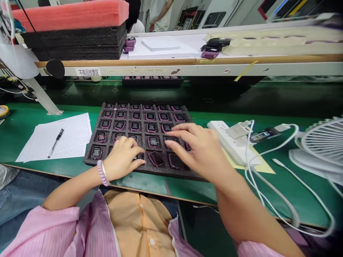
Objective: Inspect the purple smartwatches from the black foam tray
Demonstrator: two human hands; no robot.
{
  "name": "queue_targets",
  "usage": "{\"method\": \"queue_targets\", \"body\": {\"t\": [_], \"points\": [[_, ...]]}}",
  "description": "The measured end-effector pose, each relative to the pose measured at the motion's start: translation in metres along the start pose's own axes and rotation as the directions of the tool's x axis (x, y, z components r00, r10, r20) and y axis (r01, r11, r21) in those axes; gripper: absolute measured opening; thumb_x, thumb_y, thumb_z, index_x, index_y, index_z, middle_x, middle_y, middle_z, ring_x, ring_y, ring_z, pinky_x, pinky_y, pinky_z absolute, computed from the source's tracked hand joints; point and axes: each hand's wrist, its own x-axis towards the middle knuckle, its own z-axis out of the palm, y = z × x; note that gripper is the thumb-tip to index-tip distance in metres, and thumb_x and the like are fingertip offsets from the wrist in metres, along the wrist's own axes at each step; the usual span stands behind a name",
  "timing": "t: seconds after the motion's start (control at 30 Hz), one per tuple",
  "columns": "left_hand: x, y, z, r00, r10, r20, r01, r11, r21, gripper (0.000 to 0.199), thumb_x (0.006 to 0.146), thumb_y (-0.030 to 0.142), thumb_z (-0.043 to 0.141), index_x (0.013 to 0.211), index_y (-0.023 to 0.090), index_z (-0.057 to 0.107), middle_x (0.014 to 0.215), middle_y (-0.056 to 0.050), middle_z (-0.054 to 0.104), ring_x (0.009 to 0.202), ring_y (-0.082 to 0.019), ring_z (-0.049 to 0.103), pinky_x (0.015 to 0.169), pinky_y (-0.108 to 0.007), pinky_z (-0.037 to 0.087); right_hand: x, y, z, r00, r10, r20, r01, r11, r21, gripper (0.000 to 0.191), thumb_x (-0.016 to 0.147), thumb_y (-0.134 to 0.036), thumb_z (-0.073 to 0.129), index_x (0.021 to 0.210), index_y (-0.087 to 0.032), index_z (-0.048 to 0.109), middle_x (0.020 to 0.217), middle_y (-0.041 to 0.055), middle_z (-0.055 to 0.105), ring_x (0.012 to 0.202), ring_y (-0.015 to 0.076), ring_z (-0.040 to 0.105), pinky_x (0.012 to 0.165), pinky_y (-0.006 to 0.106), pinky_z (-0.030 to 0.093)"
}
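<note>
Dark foam makes up the tray lying on the green bench, its pockets filled with rows of small pink-rimmed watches. Both hands rest over the near rows. The left hand, a beaded bracelet on its wrist, sits palm down with fingers curled loosely onto the tray's front row; whether it grips anything I cannot tell. The right hand reaches in from the right, forearm slanting up from the lower corner, palm down, fingers spread and open, fingertips pointing left over watches in the middle rows. Left of the tray lie sheets of paper with a pen. To the right sit a white power strip and cables, with a fan beyond.
</note>
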Motion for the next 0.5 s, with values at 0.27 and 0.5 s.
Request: {"method": "queue_targets", "body": {"t": [0.27,0.5], "points": [[0.054,0.038,0.024,0.994,0.025,0.106,-0.051,0.966,0.253,0.047,0.097,0.051,0.063,0.109,0.007,0.070,0.116,-0.019,0.057,0.121,-0.036,0.046,0.100,-0.047,0.041,-0.052,0.041,0.010,0.931,0.028,0.364,0.058,0.973,-0.222,0.062,0.113,-0.052,0.025,0.092,-0.017,0.073,0.086,0.0110,0.060,0.077,0.0292,0.060,0.066,0.037,0.031],[0.046,0.041,0.022,0.976,0.192,0.101,-0.170,0.966,-0.194,0.010,0.094,0.021,0.066,0.097,0.016,0.058,0.102,-0.005,0.065,0.100,-0.023,0.060,0.089,-0.037,0.043,-0.069,0.041,0.028,0.962,0.095,0.257,-0.120,0.989,0.085,0.048,0.105,-0.060,0.038,0.104,-0.019,0.063,0.095,0.0126,0.064,0.085,0.0341,0.065,0.068,0.045,0.049]]}}
